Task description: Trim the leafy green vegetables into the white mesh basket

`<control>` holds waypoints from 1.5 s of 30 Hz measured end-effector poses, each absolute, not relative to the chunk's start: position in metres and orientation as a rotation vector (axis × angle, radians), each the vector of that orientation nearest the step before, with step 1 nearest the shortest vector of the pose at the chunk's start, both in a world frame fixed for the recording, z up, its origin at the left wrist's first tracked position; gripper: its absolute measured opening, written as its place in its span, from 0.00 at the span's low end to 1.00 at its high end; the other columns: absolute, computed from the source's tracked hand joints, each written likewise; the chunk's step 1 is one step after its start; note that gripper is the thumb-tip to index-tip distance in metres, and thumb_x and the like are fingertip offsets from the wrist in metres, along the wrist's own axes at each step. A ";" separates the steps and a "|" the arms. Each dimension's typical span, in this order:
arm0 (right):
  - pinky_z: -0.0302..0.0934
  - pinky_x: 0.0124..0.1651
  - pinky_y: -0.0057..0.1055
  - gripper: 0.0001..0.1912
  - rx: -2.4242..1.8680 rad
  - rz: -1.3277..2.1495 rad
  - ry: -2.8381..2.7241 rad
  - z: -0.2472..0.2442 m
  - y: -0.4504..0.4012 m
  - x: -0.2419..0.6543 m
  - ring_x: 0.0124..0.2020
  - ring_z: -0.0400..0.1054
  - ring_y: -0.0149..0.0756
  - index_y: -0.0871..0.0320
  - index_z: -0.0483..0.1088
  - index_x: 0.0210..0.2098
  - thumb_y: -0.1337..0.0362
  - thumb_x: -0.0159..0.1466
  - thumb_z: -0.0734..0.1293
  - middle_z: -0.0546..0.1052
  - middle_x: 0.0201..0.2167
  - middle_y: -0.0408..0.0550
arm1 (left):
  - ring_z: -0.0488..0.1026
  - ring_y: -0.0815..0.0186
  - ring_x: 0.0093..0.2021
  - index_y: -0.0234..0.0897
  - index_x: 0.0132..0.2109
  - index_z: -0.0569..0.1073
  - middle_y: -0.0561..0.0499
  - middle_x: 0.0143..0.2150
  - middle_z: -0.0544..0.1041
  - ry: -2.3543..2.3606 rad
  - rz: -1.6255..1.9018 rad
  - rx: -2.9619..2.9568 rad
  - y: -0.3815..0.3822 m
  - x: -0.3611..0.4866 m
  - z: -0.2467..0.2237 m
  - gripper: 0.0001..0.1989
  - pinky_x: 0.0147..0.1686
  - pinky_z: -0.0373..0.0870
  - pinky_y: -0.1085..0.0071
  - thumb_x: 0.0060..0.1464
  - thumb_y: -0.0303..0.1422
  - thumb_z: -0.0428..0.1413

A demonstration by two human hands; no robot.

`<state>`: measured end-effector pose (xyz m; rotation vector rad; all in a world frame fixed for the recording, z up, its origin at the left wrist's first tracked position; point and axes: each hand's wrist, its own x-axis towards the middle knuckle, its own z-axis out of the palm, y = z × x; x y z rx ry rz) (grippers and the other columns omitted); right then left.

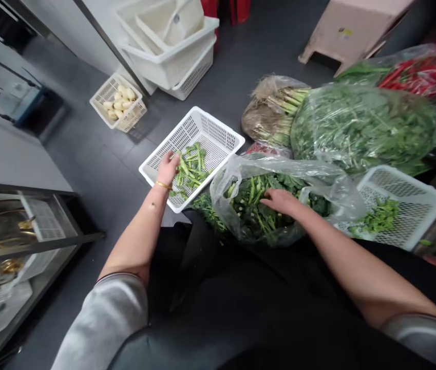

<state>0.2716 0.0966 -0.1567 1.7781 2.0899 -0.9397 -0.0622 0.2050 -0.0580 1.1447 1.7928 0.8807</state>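
Left hand (168,168): a little left of the frame's centre, at the left side of the white basket, fingers loosely spread and curved, tips just beside the green stalks; a gold bracelet (164,185) circles the wrist.
White basket (220,126): upper middle of the frame, set at a slant on the dark floor (113,154).
Green stalks (192,167): inside that basket, in a loose pile reaching from its middle to its near end.
Right hand (282,201): right of centre, at the mouth of the clear bag, fingers bent over the greens (whether they pinch a stem, I cannot tell).
Clear bag (333,177): centre right, gaping, its edge beside the white basket.
Bagged greens (254,192): dark leaves and paler stems, heaped inside the clear bag under the right hand.
Right-hand basket (425,203): right edge area, holding some bright leaves (381,216).
Large sack of greens (364,123): upper right, beside a rooted bundle (267,110); something red (414,74) shows in plastic beyond.
Small basket (133,121): upper left, with pale peeled pieces (119,103).
Stacked tubs (171,72): top, left of centre.
Pink stool (352,31): top right.
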 end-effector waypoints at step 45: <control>0.56 0.19 0.27 0.20 1.916 -1.730 2.709 0.005 0.007 0.167 0.16 0.61 0.30 0.57 0.64 0.26 0.47 0.52 0.69 0.68 0.16 0.40 | 0.75 0.63 0.35 0.30 0.36 0.74 0.46 0.35 0.77 0.777 1.008 0.554 -0.026 0.003 -0.004 0.20 0.38 0.71 0.67 0.32 0.28 0.69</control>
